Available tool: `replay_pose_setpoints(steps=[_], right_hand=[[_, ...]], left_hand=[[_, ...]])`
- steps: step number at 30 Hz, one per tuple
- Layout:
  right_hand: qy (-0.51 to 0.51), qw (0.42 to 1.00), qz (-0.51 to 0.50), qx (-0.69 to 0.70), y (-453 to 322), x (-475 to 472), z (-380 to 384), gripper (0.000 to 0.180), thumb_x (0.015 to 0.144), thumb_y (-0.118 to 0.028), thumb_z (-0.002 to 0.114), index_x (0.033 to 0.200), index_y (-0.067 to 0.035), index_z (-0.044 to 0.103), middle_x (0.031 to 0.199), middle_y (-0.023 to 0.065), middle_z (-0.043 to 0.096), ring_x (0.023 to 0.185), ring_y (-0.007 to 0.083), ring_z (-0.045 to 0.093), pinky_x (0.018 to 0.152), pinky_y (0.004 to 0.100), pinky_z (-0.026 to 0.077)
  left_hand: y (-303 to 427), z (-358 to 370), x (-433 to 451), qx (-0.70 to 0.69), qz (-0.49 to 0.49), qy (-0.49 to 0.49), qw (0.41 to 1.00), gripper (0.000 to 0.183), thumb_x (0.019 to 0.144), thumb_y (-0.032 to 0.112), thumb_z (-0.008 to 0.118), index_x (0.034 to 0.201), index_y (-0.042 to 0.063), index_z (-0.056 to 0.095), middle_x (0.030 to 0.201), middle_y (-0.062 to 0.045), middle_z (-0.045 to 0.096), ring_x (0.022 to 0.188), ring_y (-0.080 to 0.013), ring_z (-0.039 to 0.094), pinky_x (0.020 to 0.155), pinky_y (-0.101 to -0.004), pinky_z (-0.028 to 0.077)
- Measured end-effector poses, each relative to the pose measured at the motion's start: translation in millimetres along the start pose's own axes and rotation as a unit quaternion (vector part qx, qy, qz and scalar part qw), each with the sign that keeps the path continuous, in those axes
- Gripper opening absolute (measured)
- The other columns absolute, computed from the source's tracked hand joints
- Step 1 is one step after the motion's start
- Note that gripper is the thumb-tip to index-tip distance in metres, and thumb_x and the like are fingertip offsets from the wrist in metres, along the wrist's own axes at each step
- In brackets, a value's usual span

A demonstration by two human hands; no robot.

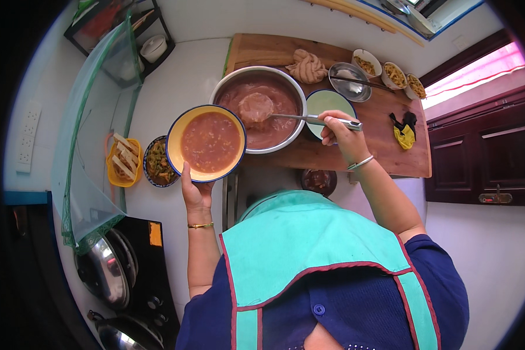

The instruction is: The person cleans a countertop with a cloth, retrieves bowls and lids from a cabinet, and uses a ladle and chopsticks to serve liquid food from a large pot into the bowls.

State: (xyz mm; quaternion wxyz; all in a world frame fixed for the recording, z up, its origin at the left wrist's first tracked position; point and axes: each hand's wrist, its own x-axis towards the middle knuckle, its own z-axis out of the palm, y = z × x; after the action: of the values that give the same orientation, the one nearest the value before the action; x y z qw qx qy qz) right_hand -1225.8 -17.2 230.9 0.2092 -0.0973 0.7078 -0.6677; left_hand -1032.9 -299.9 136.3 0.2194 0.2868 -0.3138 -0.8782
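Observation:
My left hand point(197, 192) holds a yellow bowl with a blue rim point(173, 144) from below, its thumb on the near edge. Reddish-brown porridge point(212, 142) fills much of the bowl. To its right is a large metal pot point(303, 105) of similar porridge, and the bowl overlaps the pot's left rim. The fingers of my right hand point(341, 133) are closed round the handle of a metal ladle point(295, 117). The ladle's scoop, full of porridge, is over or in the pot's contents; I cannot tell which. Behind the handle lies a pale green blue-rimmed dish point(328, 101), partly hidden.
On the wooden table point(389, 162) are a bunched cloth point(307, 66), a metal bowl with chopsticks point(350, 89), several food bowls point(393, 75) and a yellow-black item point(404, 131). At left are a green-beans dish point(159, 162), a bread basket point(124, 162), a mesh cover point(92, 113) and a stove point(151, 262).

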Motion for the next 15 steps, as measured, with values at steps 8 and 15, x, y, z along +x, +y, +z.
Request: replay_pose_setpoints(steps=[8, 15], right_hand=[[-0.003, 0.996, -0.077, -0.037, -58, -5, -2, 0.018, 0.090, -0.017, 0.054, 0.094, -0.005, 0.066, 0.068, 0.0015, 0.060, 0.055, 0.0063, 0.055, 0.052, 0.0193, 0.046], [-0.021, 0.992, -0.115, -0.046, -108, -28, 10, 0.019, 0.088, -0.015, 0.054, 0.094, -0.002, 0.066, 0.068, 0.0026, 0.060, 0.056, 0.0072, 0.057, 0.053, 0.0196, 0.047]], left_hand=[[-2, 10, 3, -0.004, -0.004, -0.018, 1.000, 0.051, 0.092, 0.040, 0.051, 0.129, 0.006, 0.042, 0.122, -0.011, 0.055, 0.107, -0.0230, 0.059, 0.083, -0.0333, 0.055], [-4, 26, 10, -0.016, 0.003, -0.044, 0.999, 0.048, 0.093, 0.039, 0.049, 0.128, 0.005, 0.044, 0.121, -0.011, 0.056, 0.105, -0.0217, 0.060, 0.081, -0.0324, 0.055]])
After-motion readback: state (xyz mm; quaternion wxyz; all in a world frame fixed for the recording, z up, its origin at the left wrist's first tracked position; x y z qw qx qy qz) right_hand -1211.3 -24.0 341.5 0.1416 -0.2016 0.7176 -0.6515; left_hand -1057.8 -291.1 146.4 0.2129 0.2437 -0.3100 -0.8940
